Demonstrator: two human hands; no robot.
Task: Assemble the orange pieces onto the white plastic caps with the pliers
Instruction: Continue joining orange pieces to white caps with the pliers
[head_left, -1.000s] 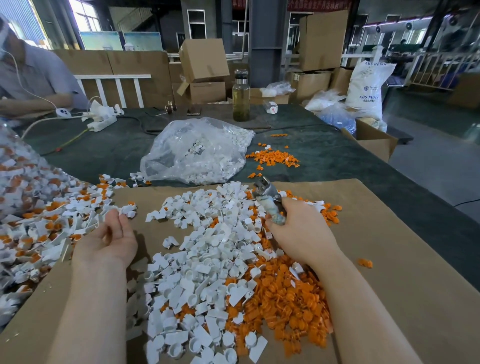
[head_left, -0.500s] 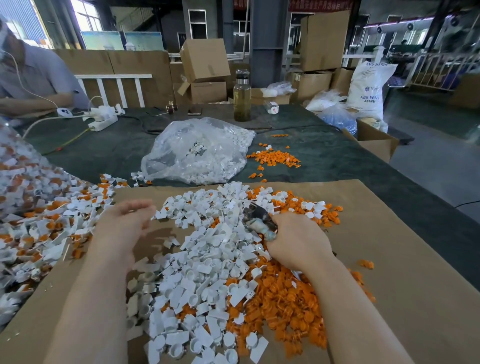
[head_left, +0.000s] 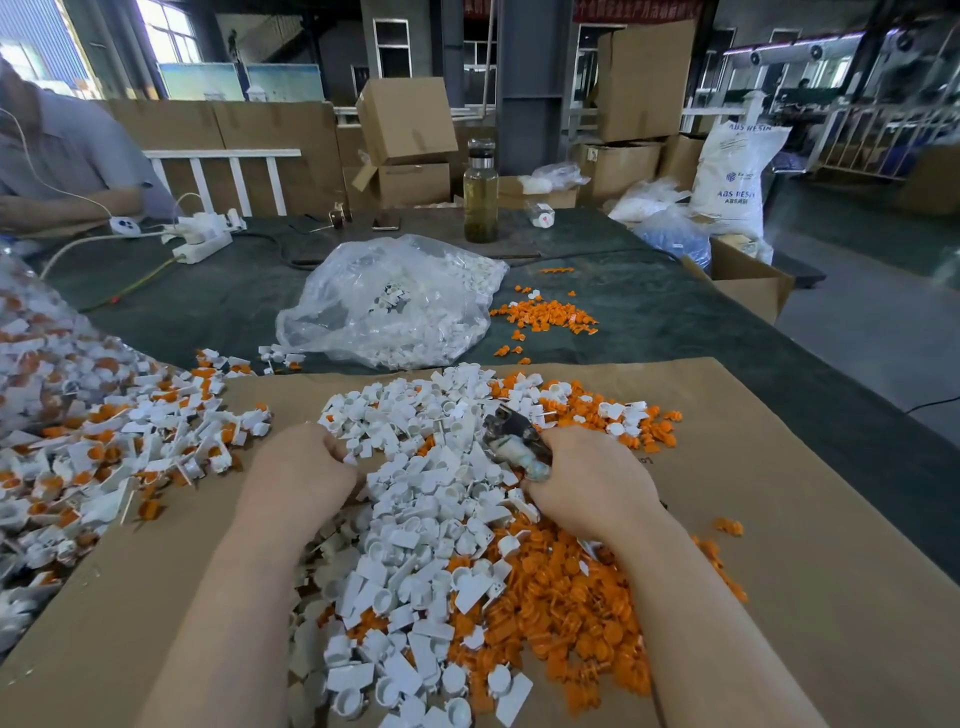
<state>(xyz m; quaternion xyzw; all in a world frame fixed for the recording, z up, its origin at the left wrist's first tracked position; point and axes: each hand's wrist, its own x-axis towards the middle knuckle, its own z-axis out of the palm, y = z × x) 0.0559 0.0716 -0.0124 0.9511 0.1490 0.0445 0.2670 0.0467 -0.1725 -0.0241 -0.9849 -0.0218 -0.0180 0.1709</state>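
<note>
Centrally, left hand (head_left: 298, 470) in white caps (head_left: 415, 499), right hand (head_left: 587, 483) gripping pliers (head_left: 511, 434)

A single head-worn view looks forward and steeply down from just above the near edge of the cardboard sheet (head_left: 810, 519), close enough that both forearms enter from the bottom of the frame. It faces across the green table (head_left: 649, 312) toward its far edge, and the wide lens also takes in stacked boxes (head_left: 405, 119) beyond. No second view overlaps it.
</note>
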